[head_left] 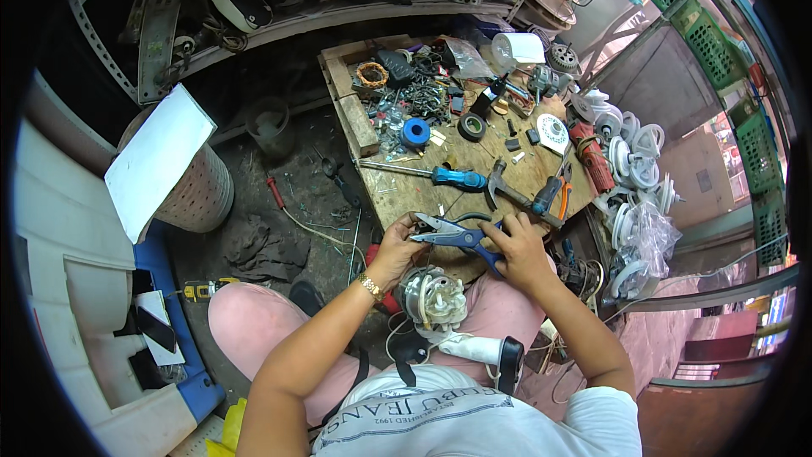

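Note:
Blue-handled scissors (457,234) are in my right hand (523,252), its fingers wrapped round the handles and the blades apart, pointing left. Close by the blade tips, my left hand (394,252) is closed in a pinch; what it holds is too small to make out. Below both hands, an electric motor (434,298) with pale windings rests in my lap. Next to it lies a white plastic housing (472,347) with a black end, and a cable runs beside them. A dark curved piece (470,217) shows just behind the scissors.
Ahead stands a wooden worktable (397,182) with a hammer (507,190), a blue-handled screwdriver (457,178), orange pliers (565,190), blue tape (415,132) and loose screws. White fan parts (630,152) pile up at the right. A perforated bin (199,190) stands left; a soldering iron (275,192) lies on the floor.

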Motion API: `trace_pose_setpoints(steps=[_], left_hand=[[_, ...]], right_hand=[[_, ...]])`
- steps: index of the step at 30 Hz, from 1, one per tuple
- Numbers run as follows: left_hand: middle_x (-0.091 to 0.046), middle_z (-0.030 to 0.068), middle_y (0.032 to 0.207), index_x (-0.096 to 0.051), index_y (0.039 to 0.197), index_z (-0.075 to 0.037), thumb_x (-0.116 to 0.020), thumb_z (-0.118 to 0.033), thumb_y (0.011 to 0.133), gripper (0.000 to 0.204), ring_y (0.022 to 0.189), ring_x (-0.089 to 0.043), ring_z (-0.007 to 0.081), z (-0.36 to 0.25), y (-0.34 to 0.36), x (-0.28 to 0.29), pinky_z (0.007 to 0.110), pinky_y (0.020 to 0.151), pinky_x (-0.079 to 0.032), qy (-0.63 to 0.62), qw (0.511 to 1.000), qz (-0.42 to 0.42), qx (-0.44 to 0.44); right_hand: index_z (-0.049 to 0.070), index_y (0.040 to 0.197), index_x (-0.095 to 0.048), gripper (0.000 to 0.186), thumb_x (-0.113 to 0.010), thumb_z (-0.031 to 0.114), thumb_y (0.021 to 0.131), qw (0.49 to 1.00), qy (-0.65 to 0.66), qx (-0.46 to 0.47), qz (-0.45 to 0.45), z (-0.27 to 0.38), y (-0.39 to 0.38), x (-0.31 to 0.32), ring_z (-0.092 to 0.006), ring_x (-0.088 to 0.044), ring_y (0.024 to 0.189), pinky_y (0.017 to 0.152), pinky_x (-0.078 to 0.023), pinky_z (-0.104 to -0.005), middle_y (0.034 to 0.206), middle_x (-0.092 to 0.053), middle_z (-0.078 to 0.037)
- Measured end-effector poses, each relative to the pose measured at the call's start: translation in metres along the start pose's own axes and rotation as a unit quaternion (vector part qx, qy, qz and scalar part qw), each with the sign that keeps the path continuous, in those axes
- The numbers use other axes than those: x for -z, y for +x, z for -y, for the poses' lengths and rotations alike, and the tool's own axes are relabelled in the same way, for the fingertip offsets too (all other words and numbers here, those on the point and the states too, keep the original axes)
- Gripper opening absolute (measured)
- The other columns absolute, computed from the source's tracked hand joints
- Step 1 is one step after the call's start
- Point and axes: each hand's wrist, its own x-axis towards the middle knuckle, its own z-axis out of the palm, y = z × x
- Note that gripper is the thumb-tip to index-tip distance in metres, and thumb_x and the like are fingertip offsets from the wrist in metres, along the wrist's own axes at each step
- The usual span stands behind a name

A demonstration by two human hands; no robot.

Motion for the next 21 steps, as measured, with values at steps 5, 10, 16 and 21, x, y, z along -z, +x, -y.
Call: trace_pose_setpoints(steps=[5, 10, 16, 21], left_hand=[[-0.065, 0.0028, 0.101, -0.055, 0.112, -0.004, -0.062, 0.009, 0.084, 0.032, 0.09, -0.064, 0.0102, 0.0, 0.0, -0.001, 0.022, 0.076, -0.053, 0.007, 1.0, -0.005, -0.011], [-0.064, 0.0028, 0.101, -0.055, 0.111, -0.004, -0.062, 0.01, 0.083, 0.032, 0.09, -0.064, 0.0103, 0.001, -0.001, -0.001, 0.023, 0.077, -0.053, 0.014, 1.0, -0.018, -0.008], [-0.063, 0.0019, 0.097, -0.055, 0.109, -0.004, -0.067, 0.004, 0.084, 0.029, 0.086, -0.062, 0.0091, 0.0, -0.003, -0.002, 0.022, 0.075, -0.053, -0.003, 1.0, -0.011, -0.02], [-0.062, 0.0003, 0.094, -0.055, 0.108, -0.005, -0.071, 0.002, 0.083, 0.031, 0.083, -0.059, 0.0063, -0.002, -0.005, -0.003, 0.02, 0.072, -0.05, 0.035, 0.999, -0.025, -0.031]], right_hand=[[0.014, 0.114, -0.064, 0.052, -0.073, 0.01, 0.062, 1.0, 0.011, -0.011, 0.002, 0.001, -0.002, 0.0, -0.031, -0.051, 0.087, 0.068, -0.047, -0.0417, 0.093, -0.052, -0.011], [0.014, 0.114, -0.065, 0.052, -0.073, 0.01, 0.062, 1.0, 0.003, -0.001, -0.008, 0.001, -0.004, 0.001, -0.0301, -0.052, 0.085, 0.064, -0.047, -0.0412, 0.093, -0.052, -0.01], [0.014, 0.112, -0.065, 0.05, -0.073, 0.011, 0.062, 1.0, 0.001, 0.014, -0.025, -0.014, -0.013, -0.011, -0.0294, -0.056, 0.078, 0.063, -0.048, -0.0403, 0.083, -0.056, -0.01], [0.004, 0.114, -0.062, 0.047, -0.075, 0.011, 0.07, 0.957, 0.192, -0.207, -0.063, -0.024, 0.009, -0.007, -0.0328, -0.062, 0.092, 0.075, -0.05, -0.0406, 0.101, -0.064, -0.016]])
